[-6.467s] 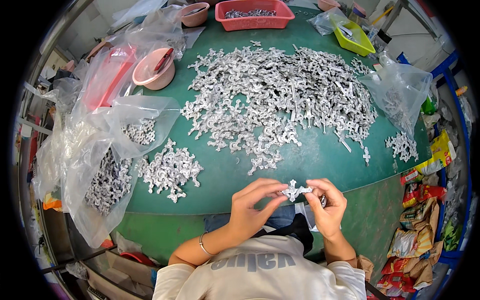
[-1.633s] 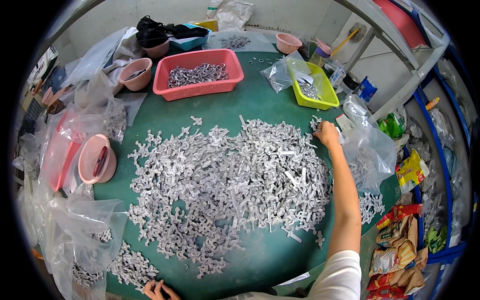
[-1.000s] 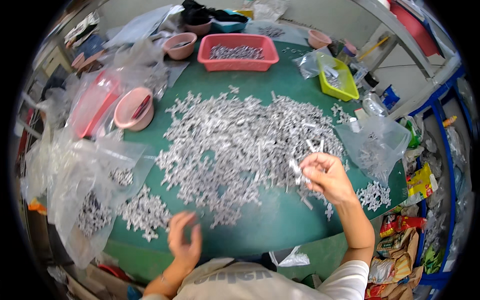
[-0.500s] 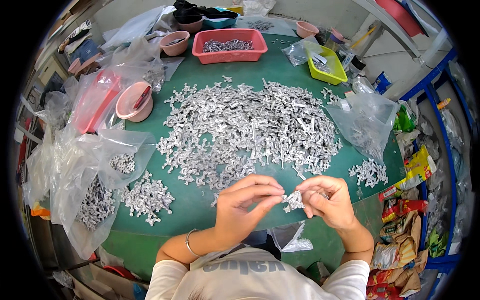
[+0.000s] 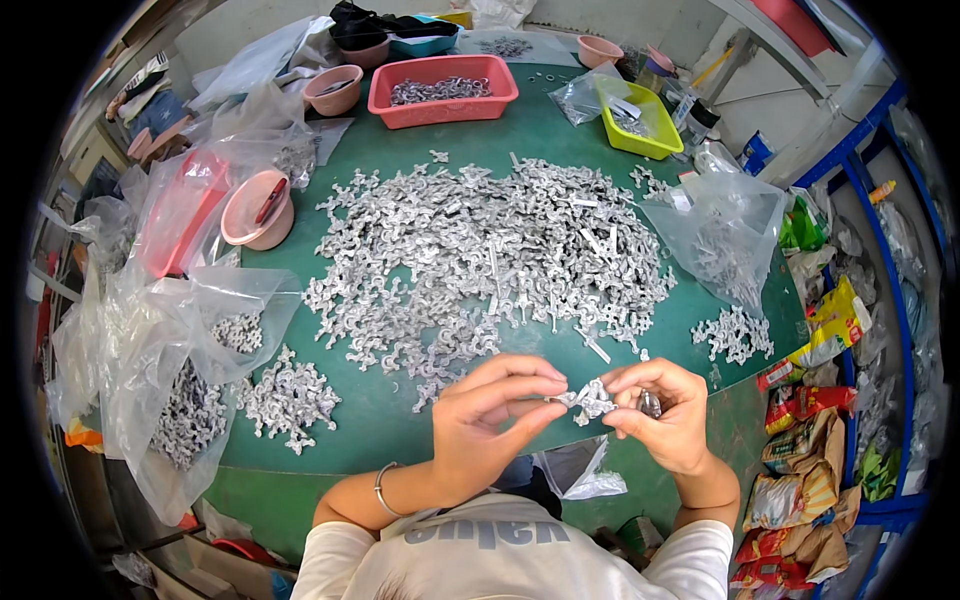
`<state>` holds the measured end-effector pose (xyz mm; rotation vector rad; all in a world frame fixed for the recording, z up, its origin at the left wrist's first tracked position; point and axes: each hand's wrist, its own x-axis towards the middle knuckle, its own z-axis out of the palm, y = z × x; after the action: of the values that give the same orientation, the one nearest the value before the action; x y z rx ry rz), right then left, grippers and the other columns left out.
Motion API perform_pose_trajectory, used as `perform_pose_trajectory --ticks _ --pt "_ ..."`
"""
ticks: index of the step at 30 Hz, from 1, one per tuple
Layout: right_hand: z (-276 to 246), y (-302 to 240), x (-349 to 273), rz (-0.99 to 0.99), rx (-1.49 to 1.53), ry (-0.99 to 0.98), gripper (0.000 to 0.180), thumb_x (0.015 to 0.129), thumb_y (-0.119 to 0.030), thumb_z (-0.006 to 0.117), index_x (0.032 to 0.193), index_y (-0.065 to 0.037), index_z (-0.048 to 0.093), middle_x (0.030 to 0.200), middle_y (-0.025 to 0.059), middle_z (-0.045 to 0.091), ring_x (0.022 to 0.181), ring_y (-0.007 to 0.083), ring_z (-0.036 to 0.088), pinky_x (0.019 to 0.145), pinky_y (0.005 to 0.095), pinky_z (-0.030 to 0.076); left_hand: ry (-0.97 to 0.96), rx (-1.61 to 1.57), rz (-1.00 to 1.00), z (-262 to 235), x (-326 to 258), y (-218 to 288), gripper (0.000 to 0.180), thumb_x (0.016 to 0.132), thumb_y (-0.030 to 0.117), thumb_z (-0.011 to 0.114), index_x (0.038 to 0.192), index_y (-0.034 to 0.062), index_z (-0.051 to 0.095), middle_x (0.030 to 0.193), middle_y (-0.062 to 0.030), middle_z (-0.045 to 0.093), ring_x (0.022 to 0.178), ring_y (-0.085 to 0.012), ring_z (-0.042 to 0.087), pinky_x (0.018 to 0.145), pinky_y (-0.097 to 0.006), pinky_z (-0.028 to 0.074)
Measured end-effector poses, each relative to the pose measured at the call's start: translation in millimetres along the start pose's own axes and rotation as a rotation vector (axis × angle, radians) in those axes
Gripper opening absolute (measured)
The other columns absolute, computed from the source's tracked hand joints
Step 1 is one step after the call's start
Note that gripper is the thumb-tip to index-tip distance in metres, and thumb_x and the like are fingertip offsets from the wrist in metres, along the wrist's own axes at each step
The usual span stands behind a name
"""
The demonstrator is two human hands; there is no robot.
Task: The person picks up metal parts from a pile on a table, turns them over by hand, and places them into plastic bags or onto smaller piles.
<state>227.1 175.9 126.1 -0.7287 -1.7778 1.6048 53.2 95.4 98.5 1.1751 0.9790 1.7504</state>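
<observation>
- Metal piece (image 5: 592, 402) is held between both hands, at the near edge of the green table (image 5: 410, 445).
- Its left end is pinched by the thumb and fingers of the left hand (image 5: 488, 422).
- Its right side is gripped by the right hand (image 5: 668, 415), in which a shiny object (image 5: 650, 404) is also seen; its kind cannot be told.
- Similar pieces are spread in a heap (image 5: 490, 260) beyond the hands.
- Smaller piles (image 5: 290, 400) are seen left and right.
</observation>
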Motion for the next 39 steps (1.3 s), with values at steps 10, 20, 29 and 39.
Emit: perform_pose_trajectory --ticks 10,20,29,39 --pt "-6 4 -1 -0.03 0.009 0.013 0.019 0.07 0.007 0.066 0.087 0.004 0.061 0.089 0.0126 0.063 0.056 0.004 0.052 0.049 0.0169 0.041 0.004 -0.008 -0.015 6 -2 -4 0.024 0.071 -0.018 0.055 0.092 -0.0073 0.059 0.101 -0.0156 0.05 0.094 -0.0192 0.054 0.077 -0.026 0.052" --pt "-7 9 -2 0.042 0.168 0.008 0.009 0.082 -0.001 0.055 0.088 0.005 0.057 0.071 0.012 0.062 0.051 0.0074 0.05 0.047 0.019 0.041 -0.057 -0.054 -0.15 2 -2 -6 0.017 0.076 -0.01 0.057 0.092 -0.0083 0.058 0.088 -0.0173 0.059 0.075 -0.0218 0.062 0.069 -0.028 0.053" --pt "-8 13 5 0.152 0.267 -0.04 0.01 0.088 -0.007 0.049 0.09 0.002 0.052 0.071 0.0133 0.062 0.047 0.0071 0.047 0.043 0.0188 0.036 0.021 -0.287 -0.5 -1 2 -8 0.017 0.083 0.003 0.056 0.094 -0.0084 0.059 0.081 -0.0154 0.063 0.071 -0.0195 0.063 0.064 -0.028 0.052" --pt "-31 49 69 0.035 -0.092 0.245 0.011 0.085 -0.011 0.053 0.078 -0.003 0.052 0.066 0.0092 0.061 0.043 0.0057 0.045 0.038 0.0179 0.03 0.087 -0.201 -0.446 -11 12 -39 0.024 0.084 0.003 0.052 0.107 -0.0041 0.051 0.104 -0.0121 0.054 0.094 -0.0185 0.055 0.083 -0.031 0.045"
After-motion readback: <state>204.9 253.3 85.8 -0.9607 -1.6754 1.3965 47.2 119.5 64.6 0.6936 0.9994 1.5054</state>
